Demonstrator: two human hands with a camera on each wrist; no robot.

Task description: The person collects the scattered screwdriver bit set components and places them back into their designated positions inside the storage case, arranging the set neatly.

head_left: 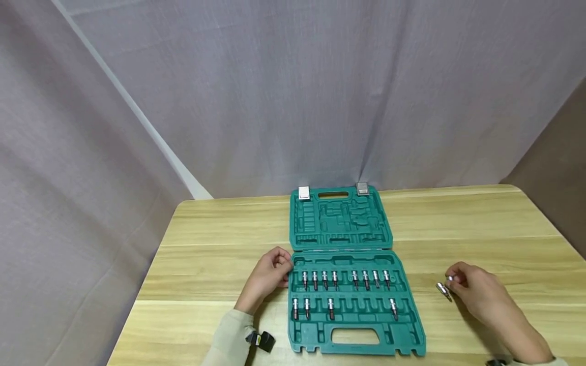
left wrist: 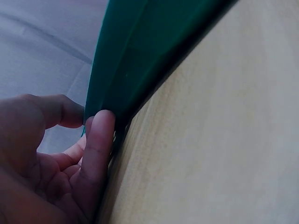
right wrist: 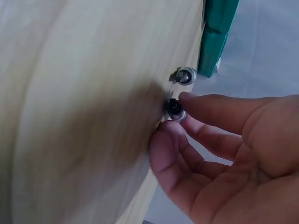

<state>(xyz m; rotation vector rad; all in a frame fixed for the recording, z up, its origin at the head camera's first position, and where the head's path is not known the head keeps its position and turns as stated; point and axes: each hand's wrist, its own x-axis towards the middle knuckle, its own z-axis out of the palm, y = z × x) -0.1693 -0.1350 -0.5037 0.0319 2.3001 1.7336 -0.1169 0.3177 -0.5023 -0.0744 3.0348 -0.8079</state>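
Observation:
A green plastic tool case [head_left: 357, 347] lies unfolded on the table, with several chrome bit sockets [head_left: 325, 277] standing in two rows of slots in its near half. My left hand [head_left: 270, 272] holds the case's left edge close to the hinge; in the left wrist view its fingertips [left wrist: 103, 119] touch the green side wall [left wrist: 126, 70]. To the right of the case, my right hand [head_left: 480, 292] pinches one bit socket [right wrist: 176, 110] between thumb and fingers, just at the tabletop. A second bit socket [head_left: 443, 290] lies beside those fingertips on the wood.
The far half, the lid [head_left: 341, 241], lies flat with moulded empty recesses and two latches [head_left: 304, 193] at its far edge. The wooden table [head_left: 206, 254] ends at a grey curtain [head_left: 274, 101] behind. A brown panel [head_left: 558, 152] stands to the right.

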